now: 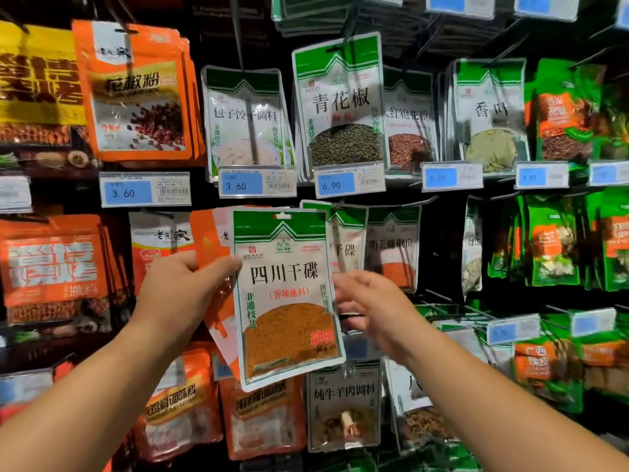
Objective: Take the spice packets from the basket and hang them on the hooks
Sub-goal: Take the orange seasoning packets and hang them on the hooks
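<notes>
The left hand (180, 287) grips a fan of spice packets (212, 243), its thumb pinning the green-topped packet (289, 301) in front with the hang hole up, ready for a hook. The right hand (371, 304) is at that packet's right edge, blurred; whether its fingers pinch it cannot be told. Matching hung packets (347, 247) just behind suggest the target row

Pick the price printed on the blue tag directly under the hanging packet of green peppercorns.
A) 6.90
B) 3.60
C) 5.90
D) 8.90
A: the price tag clipped just below the green peppercorn packet reads 6.90.
</notes>
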A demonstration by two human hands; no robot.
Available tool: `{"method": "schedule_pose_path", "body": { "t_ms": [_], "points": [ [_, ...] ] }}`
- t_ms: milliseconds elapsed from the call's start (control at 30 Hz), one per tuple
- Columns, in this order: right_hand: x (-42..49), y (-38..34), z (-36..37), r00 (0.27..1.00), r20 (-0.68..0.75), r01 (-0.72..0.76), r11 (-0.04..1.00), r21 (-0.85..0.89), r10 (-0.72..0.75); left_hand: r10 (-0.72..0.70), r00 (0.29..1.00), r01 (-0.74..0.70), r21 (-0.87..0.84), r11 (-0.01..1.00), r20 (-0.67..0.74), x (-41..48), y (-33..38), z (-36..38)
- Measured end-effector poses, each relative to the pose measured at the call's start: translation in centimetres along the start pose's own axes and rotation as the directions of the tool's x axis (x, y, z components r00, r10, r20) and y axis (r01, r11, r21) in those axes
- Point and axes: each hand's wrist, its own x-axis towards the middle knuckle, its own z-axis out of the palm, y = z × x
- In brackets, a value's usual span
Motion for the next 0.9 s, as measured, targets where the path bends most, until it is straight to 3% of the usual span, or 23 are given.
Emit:
{"method": "schedule_pose_path", "body": {
  "t_ms": [200,433,633,900],
  "points": [
    [-1.3,0.2,1.3,0.998,0.065,0.012,0.997,0.080,-0.018,0.023,1.000,-0.023,0.003,1.000,0.014,-0.6,0.0,1.0],
    [-1.6,-0.3,0.1,0.999,-0.015,0.049,0.982,0.182,-0.047,0.030,0.997,-0.030,0.003,1.000,0.067,-0.9,0.2,1.5],
    [-1.4,-0.2,-2.4,0.988,-0.143,0.091,0.973,0.210,-0.062,-0.003,1.000,0.003,0.018,1.000,-0.008,0.1,-0.5,0.7],
    [-0.5,-1.3,-4.1,0.980,-0.193,0.080,0.972,0.223,-0.036,0.027,0.997,-0.015,0.153,0.988,-0.071,0.3,-0.6,0.2]
  ]
}}
